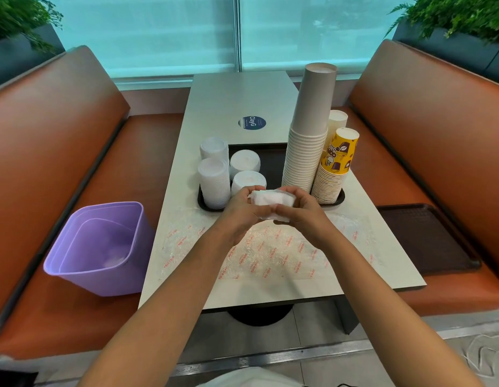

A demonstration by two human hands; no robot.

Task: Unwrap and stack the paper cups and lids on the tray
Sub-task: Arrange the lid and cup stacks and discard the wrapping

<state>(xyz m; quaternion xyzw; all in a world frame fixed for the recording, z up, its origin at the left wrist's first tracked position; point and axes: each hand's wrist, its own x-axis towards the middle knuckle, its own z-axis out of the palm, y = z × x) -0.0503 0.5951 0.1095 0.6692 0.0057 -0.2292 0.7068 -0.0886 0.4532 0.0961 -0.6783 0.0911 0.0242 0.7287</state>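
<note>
Head view: left hand (244, 208) and right hand (304, 209) are cupping a bundle of lids (272, 201), fingers curled round it, just before the tray (270, 160), seemingly squaring it for stacking beside the lid stacks (214, 181).

- A pale surface (214, 113) is carrying a black tray (270, 160) of cups and lids.
- Clear printed plastic wrap (270, 252) is lying crumpled just before it.
- A round blue sticker (252, 123) is sitting behind.
</note>
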